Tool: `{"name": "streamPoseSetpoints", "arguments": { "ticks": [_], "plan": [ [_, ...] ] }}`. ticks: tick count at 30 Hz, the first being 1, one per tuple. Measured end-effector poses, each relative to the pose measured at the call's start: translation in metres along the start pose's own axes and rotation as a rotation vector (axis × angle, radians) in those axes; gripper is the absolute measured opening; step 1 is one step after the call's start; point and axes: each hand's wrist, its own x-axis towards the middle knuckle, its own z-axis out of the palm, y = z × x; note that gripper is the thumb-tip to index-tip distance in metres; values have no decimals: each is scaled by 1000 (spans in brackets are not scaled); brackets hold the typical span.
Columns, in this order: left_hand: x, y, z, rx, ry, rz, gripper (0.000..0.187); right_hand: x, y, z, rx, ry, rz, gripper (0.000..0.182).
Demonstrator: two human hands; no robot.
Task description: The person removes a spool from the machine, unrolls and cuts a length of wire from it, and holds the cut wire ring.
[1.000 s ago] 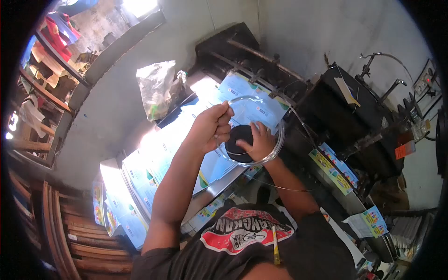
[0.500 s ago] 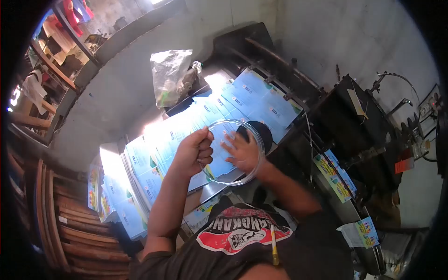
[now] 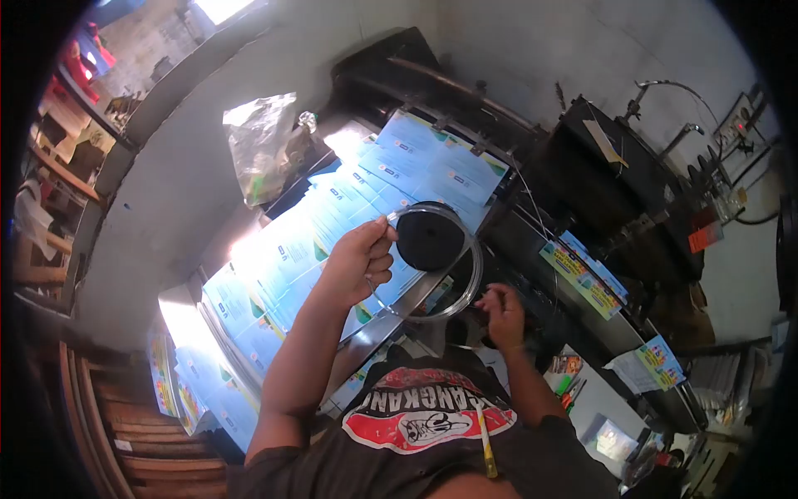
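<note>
My left hand [image 3: 362, 259] is closed around one side of a coil of clear, thin tubing or line [image 3: 477, 270] and holds it up in front of me. To the right of the coil and slightly below it is my right hand [image 3: 503, 318], its fingers curled in toward the thumb. Whether a loose end lies between those fingertips is too small to see. Behind the coil, a round black disc [image 3: 431, 237] rests at the edge of the blue printed sheets [image 3: 332, 204], partly seen through the ring.
A clear plastic bag [image 3: 259, 150] stands behind the sheets by the wall. Dark machinery [image 3: 615, 191] fills the right side, with printed leaflets [image 3: 582, 279] along its edge. Stacked wooden slats [image 3: 166, 445] lie at lower left. A yellow-handled tool [image 3: 489, 457] hangs at my shirt.
My right hand has come out of the coil's ring and moved down and right, its fingers going from spread to curled. My left hand still holds the coil. The camera view has shifted.
</note>
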Motion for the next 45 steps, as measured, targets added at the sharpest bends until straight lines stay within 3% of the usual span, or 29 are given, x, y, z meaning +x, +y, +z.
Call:
{"name": "streamPoseSetpoints", "arguments": {
  "ticks": [3,5,8,10,14,16,19,23,27,31,33,36,40,42,45],
  "plan": [
    [20,0,10,24,-1,36,26,2,-3,-25,86,146,68,12],
    [39,-1,8,-24,-47,49,25,-2,-19,-33,85,150,79,12],
    [62,1,8,-56,-21,17,24,-11,-19,-45,117,129,256,16],
    [75,1,2,-55,-37,-12,24,-17,0,-56,345,-35,433,16],
    [88,13,7,-73,-56,-25,24,-21,11,-35,633,-110,452,18],
    [85,28,18,-75,-71,35,23,-18,-1,-19,288,-339,383,18],
    [81,61,31,23,-145,121,23,-11,16,8,238,-445,301,19],
    [71,90,46,-5,-148,178,23,15,-4,4,231,-416,304,18],
    [68,86,34,116,-66,173,24,55,-33,-35,239,95,227,19],
    [77,70,9,50,19,97,23,100,-38,-45,-45,226,157,20],
    [75,73,-17,13,-17,105,23,112,-41,-47,-644,336,-340,19],
    [55,72,-31,-53,-22,119,22,122,-57,-25,-921,319,-453,16],
    [34,76,-59,-138,41,190,22,151,-53,23,-874,184,-443,13],
    [22,81,-70,-157,97,242,22,174,-58,42,-1011,85,-349,16],
    [0,84,-76,-167,148,275,22,212,-50,72,-1104,7,-451,16]
  ]
}}
